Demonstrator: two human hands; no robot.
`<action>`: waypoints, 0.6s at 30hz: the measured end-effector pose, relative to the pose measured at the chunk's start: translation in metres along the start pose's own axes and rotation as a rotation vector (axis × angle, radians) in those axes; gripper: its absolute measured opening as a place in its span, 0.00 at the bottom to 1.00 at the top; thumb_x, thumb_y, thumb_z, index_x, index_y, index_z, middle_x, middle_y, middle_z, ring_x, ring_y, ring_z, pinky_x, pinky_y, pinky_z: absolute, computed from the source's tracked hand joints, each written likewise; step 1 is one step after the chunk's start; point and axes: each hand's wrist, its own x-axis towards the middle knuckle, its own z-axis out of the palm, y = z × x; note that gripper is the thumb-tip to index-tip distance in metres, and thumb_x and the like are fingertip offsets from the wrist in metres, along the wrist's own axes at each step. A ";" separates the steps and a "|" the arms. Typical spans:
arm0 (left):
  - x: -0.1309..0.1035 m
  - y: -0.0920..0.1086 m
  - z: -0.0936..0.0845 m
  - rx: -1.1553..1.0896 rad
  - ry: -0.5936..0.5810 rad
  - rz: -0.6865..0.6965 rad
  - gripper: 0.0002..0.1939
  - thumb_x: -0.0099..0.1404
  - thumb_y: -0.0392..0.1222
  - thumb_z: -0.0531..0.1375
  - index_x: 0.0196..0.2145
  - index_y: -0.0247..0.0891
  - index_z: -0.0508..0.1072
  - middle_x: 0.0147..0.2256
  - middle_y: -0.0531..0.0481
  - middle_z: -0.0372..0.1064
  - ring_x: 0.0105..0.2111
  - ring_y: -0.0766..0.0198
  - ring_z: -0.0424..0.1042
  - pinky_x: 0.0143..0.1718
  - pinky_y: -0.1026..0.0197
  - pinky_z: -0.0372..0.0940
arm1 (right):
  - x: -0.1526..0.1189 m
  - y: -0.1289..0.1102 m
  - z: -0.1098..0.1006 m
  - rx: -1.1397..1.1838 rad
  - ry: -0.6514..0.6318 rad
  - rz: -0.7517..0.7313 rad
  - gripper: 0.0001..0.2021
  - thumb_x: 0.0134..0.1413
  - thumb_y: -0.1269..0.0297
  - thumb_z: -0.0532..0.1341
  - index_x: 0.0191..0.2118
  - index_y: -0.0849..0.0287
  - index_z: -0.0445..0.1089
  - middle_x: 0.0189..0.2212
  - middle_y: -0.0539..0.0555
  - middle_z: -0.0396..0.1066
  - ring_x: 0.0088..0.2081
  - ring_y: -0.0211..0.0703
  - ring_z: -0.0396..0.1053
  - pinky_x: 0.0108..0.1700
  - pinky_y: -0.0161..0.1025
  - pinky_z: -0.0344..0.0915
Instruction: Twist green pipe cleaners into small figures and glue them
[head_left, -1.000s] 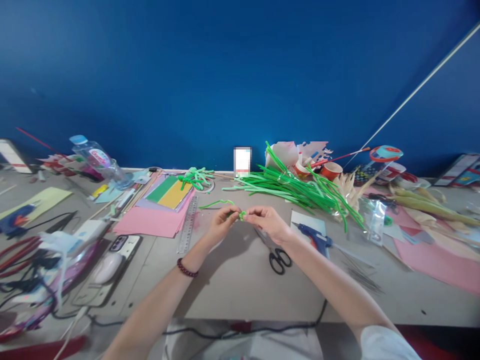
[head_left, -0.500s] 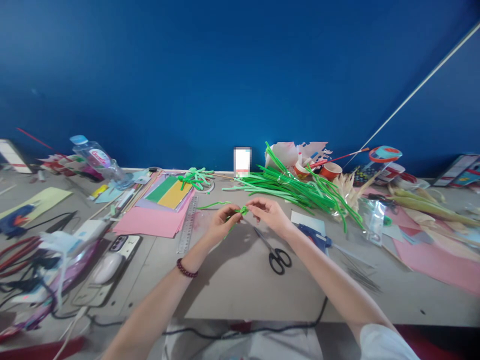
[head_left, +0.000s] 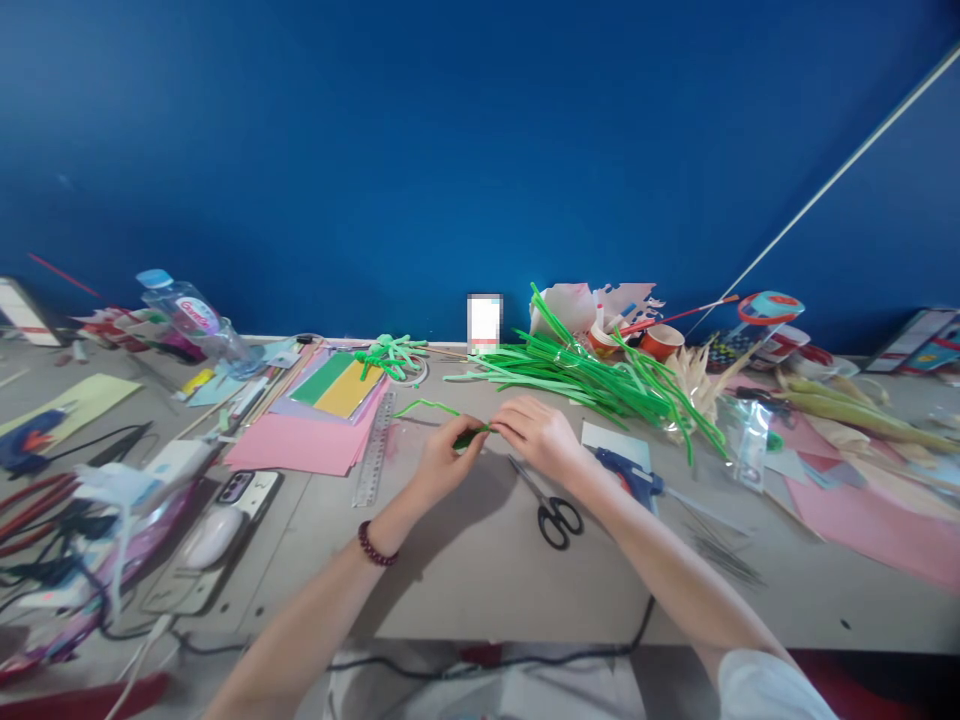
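Above the middle of the table, both hands pinch a green pipe cleaner (head_left: 471, 438), mostly hidden by the fingers. My left hand (head_left: 442, 455) is closed on it, thumb against fingers, with a beaded bracelet on the wrist. Fingertips of my right hand (head_left: 541, 438) press together on its other side, close to the left fingertips. A thin green strand (head_left: 429, 403) sticks out beyond the left hand; whether it joins the held piece I cannot tell. Black-handled scissors (head_left: 559, 520) lie below the right hand, blades towards the hands.
A pile of green pipe cleaners (head_left: 592, 375) lies at the back. Left are a clear ruler (head_left: 373, 450), pink paper (head_left: 300, 445), a phone (head_left: 195, 580) with a white mouse (head_left: 214, 538), and a bottle (head_left: 191, 310). A blue glue gun (head_left: 634, 478) rests beside my right forearm.
My right hand has turned inward and its fingers have closed in beside the left fingertips. The green bunch seen between the hands is now mostly covered. The thin strand has shifted slightly.
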 end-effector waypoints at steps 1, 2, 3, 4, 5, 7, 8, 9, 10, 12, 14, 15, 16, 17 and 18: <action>-0.001 0.000 0.001 0.014 0.015 0.000 0.08 0.63 0.44 0.56 0.33 0.37 0.71 0.28 0.51 0.68 0.28 0.68 0.65 0.26 0.67 0.59 | 0.000 -0.002 0.001 -0.002 0.002 0.007 0.13 0.62 0.64 0.51 0.36 0.58 0.72 0.34 0.57 0.73 0.38 0.44 0.69 0.41 0.39 0.64; -0.002 0.001 0.001 0.025 0.032 0.000 0.08 0.63 0.44 0.56 0.33 0.37 0.71 0.28 0.51 0.68 0.27 0.68 0.65 0.26 0.67 0.59 | -0.001 -0.003 0.002 -0.001 0.009 0.022 0.12 0.62 0.65 0.51 0.36 0.58 0.72 0.34 0.57 0.73 0.38 0.44 0.68 0.41 0.39 0.63; -0.003 0.001 0.002 0.033 0.049 -0.001 0.08 0.63 0.44 0.56 0.32 0.37 0.71 0.28 0.51 0.68 0.27 0.68 0.64 0.25 0.68 0.58 | -0.001 -0.005 0.003 0.003 0.023 0.041 0.12 0.62 0.65 0.51 0.36 0.57 0.72 0.34 0.56 0.73 0.38 0.44 0.68 0.41 0.38 0.63; -0.003 0.002 0.002 0.038 0.067 -0.002 0.08 0.62 0.43 0.56 0.32 0.38 0.71 0.27 0.51 0.68 0.27 0.68 0.64 0.26 0.67 0.58 | -0.002 -0.006 0.005 0.013 0.041 0.064 0.11 0.62 0.65 0.51 0.36 0.56 0.72 0.35 0.56 0.72 0.39 0.44 0.68 0.41 0.38 0.63; -0.003 0.003 0.002 0.038 0.082 -0.004 0.07 0.62 0.43 0.56 0.32 0.38 0.71 0.27 0.52 0.68 0.27 0.68 0.64 0.27 0.67 0.59 | -0.002 -0.007 0.006 0.029 0.057 0.087 0.11 0.61 0.65 0.52 0.36 0.56 0.72 0.36 0.56 0.72 0.39 0.43 0.68 0.41 0.38 0.63; -0.003 0.004 0.001 0.024 0.098 -0.014 0.07 0.62 0.43 0.57 0.32 0.37 0.71 0.27 0.52 0.68 0.26 0.68 0.64 0.28 0.67 0.59 | -0.002 -0.008 0.008 0.077 0.058 0.123 0.11 0.61 0.66 0.52 0.37 0.55 0.71 0.38 0.56 0.71 0.40 0.43 0.68 0.41 0.37 0.63; -0.002 0.004 0.001 0.014 0.099 -0.019 0.07 0.62 0.43 0.57 0.32 0.37 0.71 0.27 0.52 0.68 0.26 0.68 0.64 0.29 0.66 0.59 | -0.002 -0.008 0.008 0.099 0.042 0.133 0.10 0.60 0.66 0.52 0.37 0.55 0.71 0.39 0.56 0.70 0.41 0.43 0.68 0.41 0.37 0.63; -0.002 0.004 0.001 0.004 0.098 -0.024 0.07 0.62 0.43 0.57 0.32 0.37 0.72 0.27 0.52 0.69 0.26 0.68 0.65 0.29 0.66 0.59 | -0.002 -0.007 0.008 0.116 0.021 0.140 0.10 0.60 0.66 0.52 0.38 0.55 0.71 0.40 0.56 0.70 0.41 0.43 0.68 0.41 0.37 0.63; -0.002 0.004 0.001 -0.002 0.097 -0.028 0.08 0.62 0.43 0.57 0.32 0.37 0.72 0.27 0.52 0.69 0.26 0.68 0.65 0.28 0.66 0.59 | -0.002 -0.007 0.008 0.123 -0.002 0.146 0.09 0.60 0.66 0.52 0.38 0.55 0.70 0.41 0.56 0.69 0.42 0.43 0.68 0.41 0.37 0.63; -0.002 0.003 0.001 0.017 0.095 -0.017 0.08 0.62 0.44 0.57 0.32 0.37 0.72 0.27 0.51 0.70 0.26 0.67 0.66 0.28 0.66 0.59 | -0.001 -0.006 0.007 0.116 -0.031 0.153 0.08 0.60 0.66 0.53 0.38 0.55 0.69 0.42 0.56 0.69 0.43 0.43 0.67 0.42 0.37 0.62; -0.003 0.000 0.002 0.066 0.098 0.012 0.07 0.62 0.43 0.57 0.33 0.38 0.72 0.28 0.51 0.71 0.27 0.67 0.67 0.29 0.66 0.60 | -0.001 -0.007 0.006 0.104 -0.042 0.158 0.07 0.59 0.67 0.53 0.37 0.56 0.68 0.41 0.56 0.69 0.43 0.43 0.67 0.42 0.37 0.62; -0.004 -0.001 0.003 0.095 0.100 0.030 0.07 0.62 0.43 0.57 0.33 0.38 0.73 0.28 0.50 0.71 0.27 0.66 0.67 0.29 0.65 0.61 | -0.001 -0.008 0.007 0.100 -0.041 0.165 0.07 0.59 0.68 0.52 0.37 0.56 0.67 0.41 0.56 0.69 0.43 0.44 0.67 0.41 0.37 0.62; -0.004 -0.003 0.003 0.125 0.105 0.054 0.07 0.62 0.42 0.57 0.33 0.39 0.73 0.28 0.50 0.72 0.27 0.66 0.68 0.30 0.65 0.61 | -0.002 -0.010 0.008 0.101 -0.036 0.179 0.07 0.59 0.68 0.52 0.36 0.56 0.67 0.40 0.56 0.69 0.43 0.44 0.66 0.40 0.37 0.62; -0.005 -0.004 0.004 0.152 0.113 0.077 0.06 0.61 0.42 0.57 0.33 0.39 0.73 0.28 0.49 0.72 0.27 0.66 0.68 0.32 0.64 0.62 | -0.002 -0.012 0.009 0.112 -0.028 0.201 0.06 0.58 0.69 0.52 0.36 0.57 0.66 0.39 0.56 0.68 0.41 0.44 0.67 0.38 0.37 0.62; -0.006 -0.005 0.004 0.174 0.123 0.098 0.06 0.61 0.41 0.57 0.32 0.39 0.73 0.28 0.49 0.72 0.28 0.66 0.69 0.32 0.64 0.62 | -0.002 -0.013 0.011 0.135 -0.015 0.232 0.05 0.57 0.69 0.53 0.35 0.57 0.66 0.39 0.56 0.68 0.39 0.43 0.67 0.37 0.37 0.62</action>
